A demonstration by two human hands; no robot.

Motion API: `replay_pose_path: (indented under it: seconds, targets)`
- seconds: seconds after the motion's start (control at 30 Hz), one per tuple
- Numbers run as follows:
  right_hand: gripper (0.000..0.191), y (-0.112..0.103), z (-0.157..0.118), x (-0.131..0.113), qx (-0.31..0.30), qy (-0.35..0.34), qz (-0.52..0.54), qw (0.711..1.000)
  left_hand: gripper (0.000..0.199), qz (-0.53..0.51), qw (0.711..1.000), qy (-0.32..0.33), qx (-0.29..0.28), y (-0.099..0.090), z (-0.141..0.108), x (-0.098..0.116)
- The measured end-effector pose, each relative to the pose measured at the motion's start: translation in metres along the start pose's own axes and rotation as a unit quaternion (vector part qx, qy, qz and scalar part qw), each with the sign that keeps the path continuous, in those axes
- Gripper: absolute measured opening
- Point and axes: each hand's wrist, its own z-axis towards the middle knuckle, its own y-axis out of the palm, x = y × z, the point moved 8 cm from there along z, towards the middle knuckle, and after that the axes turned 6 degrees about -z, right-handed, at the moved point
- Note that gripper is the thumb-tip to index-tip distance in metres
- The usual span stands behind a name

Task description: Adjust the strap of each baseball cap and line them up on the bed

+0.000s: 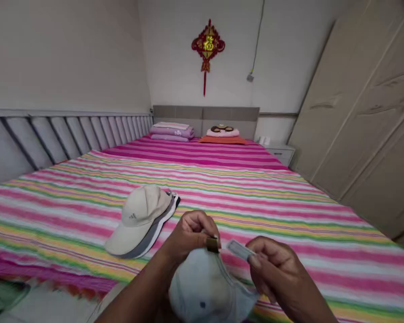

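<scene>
A pale blue cap [202, 285] hangs at the front edge of the bed, a dark dot on its crown. My left hand [193, 235] pinches it near a brass-coloured buckle [212, 244] at the rim. Between the thumb and fingers of my right hand [278, 267] is a short pale strap [239, 250], its free end pointing at the buckle with a small gap between them. Where the strap joins the cap is hidden by my fingers. Left of my hands, a beige cap [143, 211] lies stacked on a grey cap [155, 231] and a white-edged one.
A striped sheet [289, 211] covers the bed. Folded purple bedding [173, 132] and a pink-and-orange pile [222, 134] lie by the headboard [229, 117]. Slatted railing [87, 132] runs along the left; a nightstand [281, 152] and tall wardrobe [350, 116] stand at right.
</scene>
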Motion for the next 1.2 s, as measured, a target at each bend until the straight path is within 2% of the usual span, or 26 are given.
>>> replay_pose_path:
  seconds: [0.2,0.4,0.5,0.83,1.2]
  targets:
    - [0.031,0.010,0.002,-0.006,-0.007,-0.033,-0.023,0.999,0.010,0.011,0.999,-0.028,0.028,-0.009,-0.010,-0.006]
    - [0.030,0.015,0.007,0.000,-0.014,-0.020,0.003,1.000,0.021,0.043,0.998,-0.019,-0.031,-0.002,-0.012,0.001]
    - [0.030,0.015,0.006,0.002,-0.015,-0.012,0.009,1.000,0.023,0.055,0.998,-0.021,-0.038,-0.003,-0.012,0.000]
    - [0.030,0.013,0.006,-0.001,-0.011,-0.021,-0.010,1.000,0.025,0.100,0.994,-0.043,-0.006,-0.007,-0.014,-0.001]
    - [0.030,0.009,0.003,-0.005,0.005,-0.040,-0.100,0.994,0.024,0.139,0.989,-0.055,0.005,-0.010,-0.015,-0.004]
